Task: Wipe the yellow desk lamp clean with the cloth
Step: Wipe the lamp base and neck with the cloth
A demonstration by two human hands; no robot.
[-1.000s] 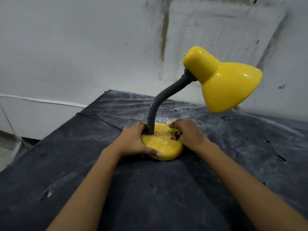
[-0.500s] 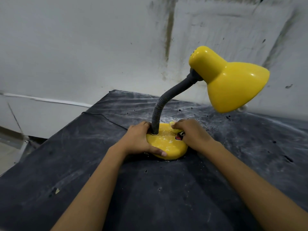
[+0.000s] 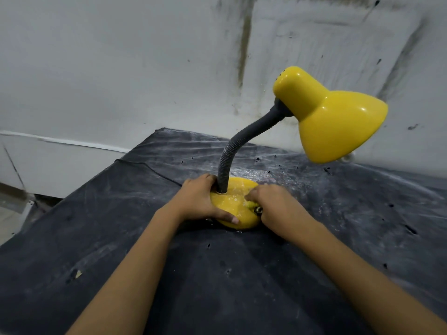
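Stained white wall [image 3: 121, 68] rises behind a dark, dusty sheet [image 3: 217, 274] that covers the work surface. On that sheet stands the yellow desk lamp [image 3: 314, 131], its round base [image 3: 232, 201] flat on the sheet and directly between the two hands. The right hand [image 3: 275, 209] sits on the right side of the base. Its fingers [image 3: 256, 192] are curled down tight and pinch a small yellowish wad [image 3: 250, 203] against the top of the base. From the task I take this wad to be the cloth, though it is hard to tell apart from the glossy yellow beneath it. The base therefore lies straight under those fingers and spreads away from them to the left. The left hand [image 3: 196, 201] grips the left side of the base, with its thumb [image 3: 227, 217] stretched along the front rim and its fingers wrapped behind the foot of the grey gooseneck [image 3: 226, 158]; this looks like a steadying hold. From the back of the base the gooseneck climbs and bends to the right, carrying the shade [image 3: 343, 122] high above and to the right of the base, with its mouth tilted downward. The lamp's long axis thus runs up and rightward from the base, which makes the cloth hand the nearer one to the neck and shade. I judge the wiping to be at the base, with the neck and shade likely to come later. A thin dark cord [image 3: 150, 169] trails left of the base across the sheet.
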